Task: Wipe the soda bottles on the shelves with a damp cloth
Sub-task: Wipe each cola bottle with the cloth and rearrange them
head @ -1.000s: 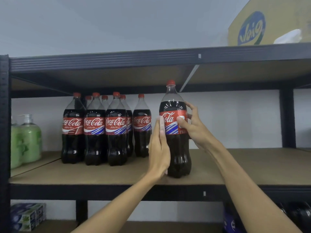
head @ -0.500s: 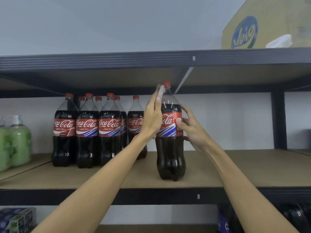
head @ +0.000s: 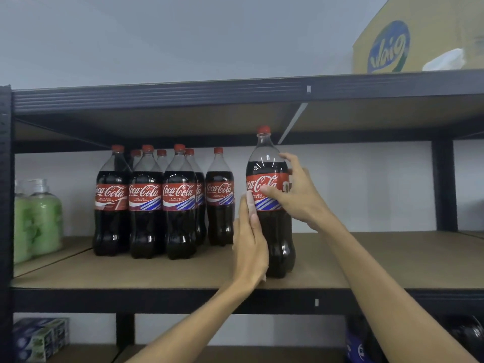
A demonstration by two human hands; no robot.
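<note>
Right now the bottle you are working on (head: 269, 205) stands upright on the brown shelf board (head: 392, 258), close to the board's front edge and well apart, to the right, from the cluster of other soda bottles (head: 162, 203). Its long axis runs straight up and down, red cap (head: 263, 129) at the top just under the shelf above, and its label faces you, turned a little to your left. Your right hand (head: 296, 192) wraps the bottle at label height from the right side, fingers curled round it and thumb across the label. Your left hand (head: 250, 239) lies flat against the bottle's left flank with its fingers pressed together; a sliver of pale cloth (head: 264, 277) peeks out below the palm, so you seem to be pressing the cloth to the plastic. The main risk, as I judge it, is a tip or slide: the bottle is tall, sits near the edge, and a sideways rub from your left hand could push its base off the board if the right hand loosens. A damp surface may also make that grip slip. Beyond the cluster, further left, stand green pump bottles (head: 39, 218), clear of your strokes.
</note>
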